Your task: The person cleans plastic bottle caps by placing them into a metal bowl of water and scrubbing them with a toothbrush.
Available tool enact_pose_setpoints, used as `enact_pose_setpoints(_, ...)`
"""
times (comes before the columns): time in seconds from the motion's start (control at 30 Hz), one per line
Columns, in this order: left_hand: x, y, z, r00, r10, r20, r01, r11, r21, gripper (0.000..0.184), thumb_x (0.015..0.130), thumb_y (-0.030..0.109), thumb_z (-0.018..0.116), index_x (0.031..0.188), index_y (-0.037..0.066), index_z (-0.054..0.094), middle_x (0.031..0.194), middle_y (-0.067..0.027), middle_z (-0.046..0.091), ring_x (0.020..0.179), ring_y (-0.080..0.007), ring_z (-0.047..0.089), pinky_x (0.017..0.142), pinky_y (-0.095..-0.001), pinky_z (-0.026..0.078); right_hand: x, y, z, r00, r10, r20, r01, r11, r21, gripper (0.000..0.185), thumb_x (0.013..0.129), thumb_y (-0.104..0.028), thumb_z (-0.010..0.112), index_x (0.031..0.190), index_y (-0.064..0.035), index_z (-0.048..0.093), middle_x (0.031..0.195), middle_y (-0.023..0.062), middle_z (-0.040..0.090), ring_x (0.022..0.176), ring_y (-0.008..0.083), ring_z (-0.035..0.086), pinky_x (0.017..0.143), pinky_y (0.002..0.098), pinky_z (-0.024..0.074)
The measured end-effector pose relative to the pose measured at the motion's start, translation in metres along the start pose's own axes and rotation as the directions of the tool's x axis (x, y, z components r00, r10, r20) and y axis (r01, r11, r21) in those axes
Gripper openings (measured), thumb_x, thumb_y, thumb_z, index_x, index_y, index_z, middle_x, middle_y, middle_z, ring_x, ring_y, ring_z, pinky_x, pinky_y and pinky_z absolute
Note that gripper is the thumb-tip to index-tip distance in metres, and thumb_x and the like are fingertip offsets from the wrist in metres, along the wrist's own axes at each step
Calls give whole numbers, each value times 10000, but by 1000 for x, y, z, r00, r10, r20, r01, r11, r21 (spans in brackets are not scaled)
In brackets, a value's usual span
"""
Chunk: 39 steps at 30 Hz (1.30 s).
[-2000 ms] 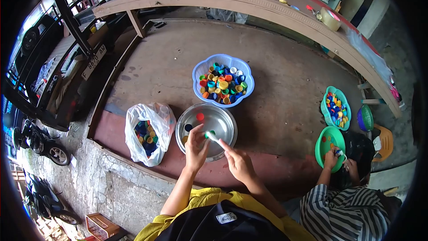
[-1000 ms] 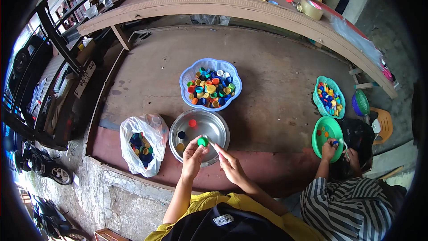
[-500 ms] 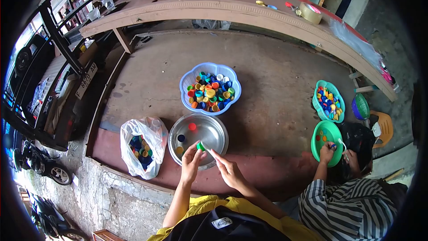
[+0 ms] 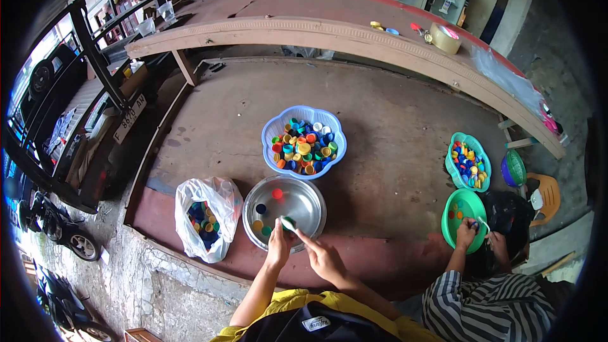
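My left hand [image 4: 278, 248] is closed on a green bottle cap [image 4: 291, 221] over the near side of the steel bowl [image 4: 320, 206]. My right hand [image 4: 326, 261] is closed round a slim, pale, blade-like tool [image 4: 287, 223], whose tip lies against the cap; its exact kind is unclear. Inside the bowl lie a red disc [image 4: 277, 194], a dark blue one [image 4: 261, 209], a yellow one [image 4: 258, 225] and a green one [image 4: 266, 231]. Beyond the bowl stands a blue scalloped basket [image 4: 271, 128] full of coloured caps.
A white plastic bag [image 4: 227, 206] of caps sits left of the bowl. At right, a co-worker's hands [image 4: 467, 234] work over a green basin [image 4: 449, 231], near a teal basket [image 4: 451, 163] of caps. A raised wooden shelf [image 4: 304, 26] crosses the table's far side.
The tool has come up against the green cap from its right side, and my hands are closer together. A green disc now shows in the bowl. The view has tilted up slightly.
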<state>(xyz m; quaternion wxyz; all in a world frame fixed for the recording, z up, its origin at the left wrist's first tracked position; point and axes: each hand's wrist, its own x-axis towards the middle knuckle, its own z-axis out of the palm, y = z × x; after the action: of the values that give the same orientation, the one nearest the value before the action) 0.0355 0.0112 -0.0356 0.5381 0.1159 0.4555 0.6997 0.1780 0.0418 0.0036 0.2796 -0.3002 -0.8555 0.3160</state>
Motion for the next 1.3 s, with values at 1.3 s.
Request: enact_pose_setpoints(1.3, -3, 10, 15, 989, 150, 13, -149, 959, 242, 386, 991, 335, 282, 885, 34, 498, 704, -7, 435, 635, -90, 400, 610, -231, 353, 13, 6, -20, 958, 88, -274, -34, 980, 195, 447, 863, -3, 474, 1300, -93, 456, 737, 182, 595, 592, 246, 592, 560, 322, 458)
